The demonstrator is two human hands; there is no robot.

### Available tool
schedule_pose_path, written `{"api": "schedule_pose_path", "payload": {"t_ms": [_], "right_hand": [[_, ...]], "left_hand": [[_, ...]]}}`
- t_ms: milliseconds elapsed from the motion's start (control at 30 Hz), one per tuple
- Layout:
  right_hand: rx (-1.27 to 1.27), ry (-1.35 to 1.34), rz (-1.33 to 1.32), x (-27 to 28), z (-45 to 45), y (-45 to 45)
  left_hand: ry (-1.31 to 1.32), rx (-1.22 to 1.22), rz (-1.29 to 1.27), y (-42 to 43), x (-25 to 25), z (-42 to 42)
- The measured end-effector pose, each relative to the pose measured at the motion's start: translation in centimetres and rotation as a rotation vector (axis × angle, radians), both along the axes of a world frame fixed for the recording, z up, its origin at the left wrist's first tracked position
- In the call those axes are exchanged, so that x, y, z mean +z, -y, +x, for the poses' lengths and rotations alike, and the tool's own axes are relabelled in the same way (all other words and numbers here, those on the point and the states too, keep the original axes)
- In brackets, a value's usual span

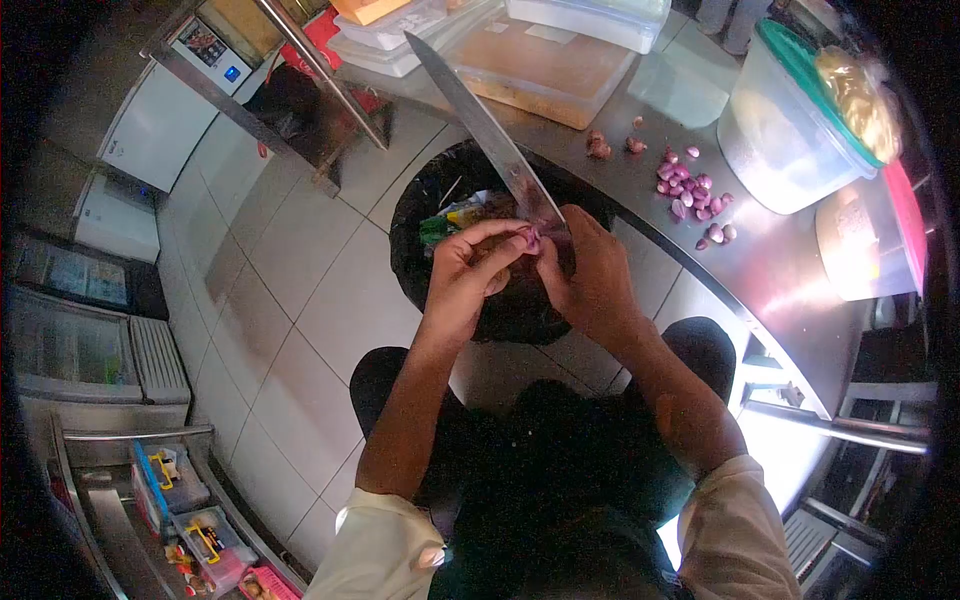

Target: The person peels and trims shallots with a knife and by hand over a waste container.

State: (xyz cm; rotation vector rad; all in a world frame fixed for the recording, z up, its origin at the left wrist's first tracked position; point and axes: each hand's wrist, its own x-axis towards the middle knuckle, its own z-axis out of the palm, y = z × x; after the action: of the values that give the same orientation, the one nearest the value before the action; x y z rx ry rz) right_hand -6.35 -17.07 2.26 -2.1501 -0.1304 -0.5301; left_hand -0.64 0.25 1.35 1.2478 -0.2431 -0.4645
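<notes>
In the head view, pinching a small shallot (531, 238) narrowly in the fingertips of the left hand (475, 260) and closing the right hand (590, 265) on the knife (490, 130), above the black-lined bin (405, 260) off the steel table's (780, 265) near edge. Peeled shallots (683, 185) near that edge, bounded by the green-lidded tub (770, 150) and flat boxes (555, 70); tiled floor (320, 265) opening out left of the bin.
</notes>
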Motion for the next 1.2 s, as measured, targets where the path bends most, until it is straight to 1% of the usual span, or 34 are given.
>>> {"api": "schedule_pose_path", "payload": {"t_ms": [67,200,267,367,400,467,600,667,800,867,1000,1100,1200], "right_hand": [[-0.029,0.051,0.034,-0.2,0.2,0.0],[-0.056,0.064,0.065,-0.6,0.8,0.6],[-0.044,0.005,0.101,0.6,0.5,0.8],[-0.005,0.001,0.16,1.0,0.1,0.6],[-0.004,0.001,0.16,1.0,0.1,0.6],[0.013,0.086,0.03,0.9,0.2,0.6],[0.055,0.102,0.058,0.8,0.2,0.2],[0.047,0.154,0.013,0.3,0.4,0.2],[0.027,0.117,-0.004,0.4,0.2,0.1],[0.072,0.0,0.028,0.0,0.1,0.3],[0.068,-0.01,0.034,0.3,0.0,0.1],[0.048,-0.03,0.01,0.1,0.1,0.1],[0.086,0.044,0.025,-0.1,0.2,0.3]], "left_hand": [[-0.059,-0.039,-0.087,0.0,0.1,0.1],[-0.093,-0.075,-0.123,-0.2,0.5,0.0],[-0.03,-0.007,-0.069,0.1,0.6,-0.2],[0.021,0.03,-0.053,0.2,0.1,-0.3],[0.021,0.03,-0.053,0.2,0.0,-0.3],[0.047,0.064,-0.024,0.2,-0.2,-0.3],[0.058,0.097,-0.016,0.1,-0.5,-0.3],[0.069,0.103,0.019,0.2,-0.4,-0.3],[0.1,0.051,0.057,-0.1,-0.8,-0.2],[0.105,0.064,0.042,0.0,-1.0,-0.3],[0.101,0.039,0.062,-0.1,-0.9,-0.2],[0.102,0.084,0.055,0.1,-0.7,-0.3],[0.155,0.085,0.056,0.2,-0.2,-0.4]]}}
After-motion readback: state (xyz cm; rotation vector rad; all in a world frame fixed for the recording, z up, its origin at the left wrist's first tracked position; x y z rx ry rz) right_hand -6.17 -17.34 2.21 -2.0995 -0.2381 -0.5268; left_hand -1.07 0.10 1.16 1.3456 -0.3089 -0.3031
